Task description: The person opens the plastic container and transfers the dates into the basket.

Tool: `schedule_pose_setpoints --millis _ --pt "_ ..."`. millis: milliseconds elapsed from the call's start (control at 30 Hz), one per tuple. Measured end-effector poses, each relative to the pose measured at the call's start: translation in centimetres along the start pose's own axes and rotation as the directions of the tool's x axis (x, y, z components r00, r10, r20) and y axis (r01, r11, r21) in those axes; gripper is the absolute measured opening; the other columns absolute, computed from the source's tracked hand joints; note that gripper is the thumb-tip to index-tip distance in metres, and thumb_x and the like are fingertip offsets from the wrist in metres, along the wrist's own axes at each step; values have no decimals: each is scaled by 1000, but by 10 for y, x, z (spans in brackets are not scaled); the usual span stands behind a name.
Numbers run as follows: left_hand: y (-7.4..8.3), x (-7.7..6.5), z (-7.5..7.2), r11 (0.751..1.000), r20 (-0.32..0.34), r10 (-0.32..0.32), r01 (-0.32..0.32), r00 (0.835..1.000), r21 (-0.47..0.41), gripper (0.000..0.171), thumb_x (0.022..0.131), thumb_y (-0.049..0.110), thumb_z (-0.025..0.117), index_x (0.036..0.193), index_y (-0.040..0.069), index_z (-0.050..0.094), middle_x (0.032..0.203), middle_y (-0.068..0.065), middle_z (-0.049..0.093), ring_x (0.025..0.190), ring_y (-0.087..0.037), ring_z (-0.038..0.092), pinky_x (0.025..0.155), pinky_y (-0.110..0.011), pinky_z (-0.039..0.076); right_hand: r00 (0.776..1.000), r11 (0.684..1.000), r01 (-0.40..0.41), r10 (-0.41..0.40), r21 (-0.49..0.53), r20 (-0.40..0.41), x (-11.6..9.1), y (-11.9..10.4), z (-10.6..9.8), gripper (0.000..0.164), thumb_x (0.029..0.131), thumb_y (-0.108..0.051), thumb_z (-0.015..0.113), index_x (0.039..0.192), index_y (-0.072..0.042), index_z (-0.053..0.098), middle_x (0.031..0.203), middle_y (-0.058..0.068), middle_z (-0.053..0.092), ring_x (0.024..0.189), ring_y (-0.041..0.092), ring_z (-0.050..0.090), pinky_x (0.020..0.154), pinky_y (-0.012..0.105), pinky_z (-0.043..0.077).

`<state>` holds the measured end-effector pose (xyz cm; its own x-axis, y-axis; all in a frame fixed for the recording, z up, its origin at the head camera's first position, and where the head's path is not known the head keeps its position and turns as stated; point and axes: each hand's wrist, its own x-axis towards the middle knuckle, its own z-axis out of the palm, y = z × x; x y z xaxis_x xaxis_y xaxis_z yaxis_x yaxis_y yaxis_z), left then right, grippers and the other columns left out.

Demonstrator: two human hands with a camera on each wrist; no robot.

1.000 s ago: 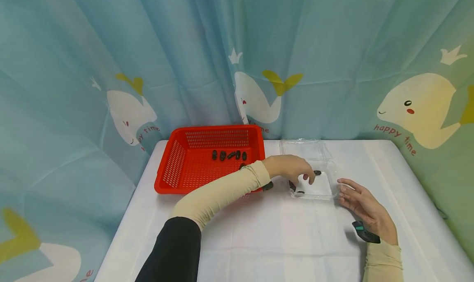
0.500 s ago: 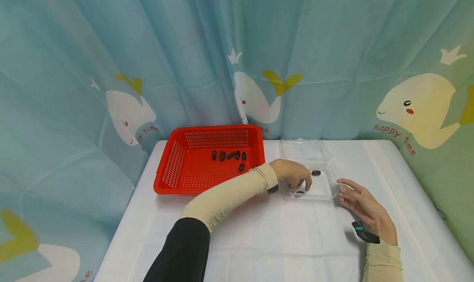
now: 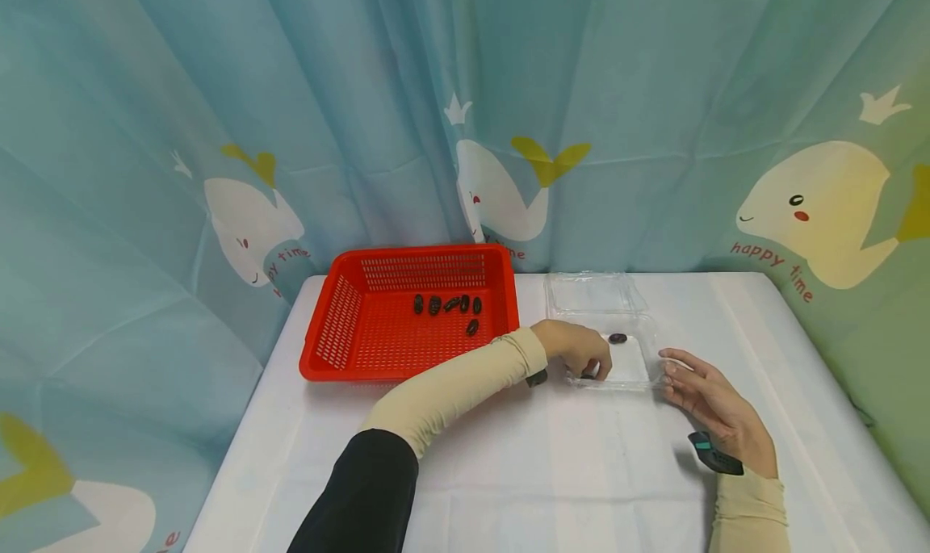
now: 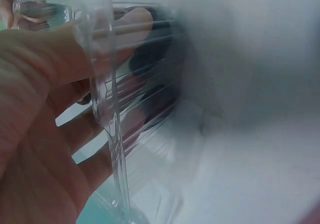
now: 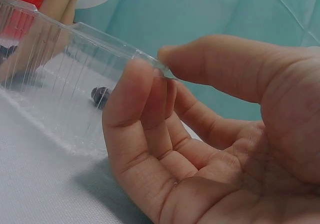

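Note:
A clear plastic box (image 3: pixel 634 385) lies with its lid (image 3: pixel 592 293) folded back, a white sheet showing through its floor. My left hand (image 3: pixel 577 347) reaches into the near left corner, thumb and fingertips closing on a dark date (image 3: pixel 587 375). Through the wall in the left wrist view, dark dates (image 4: pixel 150 51) show blurred by the thumb tip. Another date (image 3: pixel 617 338) lies toward the back of the box. At the right side, my right hand (image 3: pixel 708 400) pinches the box's rim (image 5: pixel 125 48) between thumb and fingers.
A red plastic basket (image 3: pixel 349 371) stands left of the box, with several dates (image 3: pixel 434 304) on its bottom. My left forearm passes over its front right corner. A curtain (image 3: pixel 654 133) with whale prints hangs behind the white table (image 3: pixel 523 472).
My left hand has moved slightly toward the near left corner and lower, its fingers drawing together over a date there. The right hand stays at the box's rim.

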<state>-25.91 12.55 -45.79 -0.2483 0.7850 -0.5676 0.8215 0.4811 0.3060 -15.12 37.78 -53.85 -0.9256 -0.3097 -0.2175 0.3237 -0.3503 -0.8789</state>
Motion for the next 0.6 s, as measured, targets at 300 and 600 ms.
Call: schedule_pose_setpoints --millis 300,600 --pt "-1 0 5 991 -33 33 -37 999 -131 25 92 -10 68 101 13 73 87 2 59 78 -8 53 65 -18 46 1000 1000 12 -12 9 19 0 0 -1 32 109 0 46 123 -21 66 97 -7 70 86 7 69 76 25 62" --pt "-4 5 9 969 -119 103 -126 988 -210 16 91 -3 76 96 10 69 83 1 57 72 -7 55 65 -18 48 1000 1000 17 -17 3 24 1 1 -3 33 109 1 45 123 -21 66 99 -5 70 86 7 69 76 25 62"
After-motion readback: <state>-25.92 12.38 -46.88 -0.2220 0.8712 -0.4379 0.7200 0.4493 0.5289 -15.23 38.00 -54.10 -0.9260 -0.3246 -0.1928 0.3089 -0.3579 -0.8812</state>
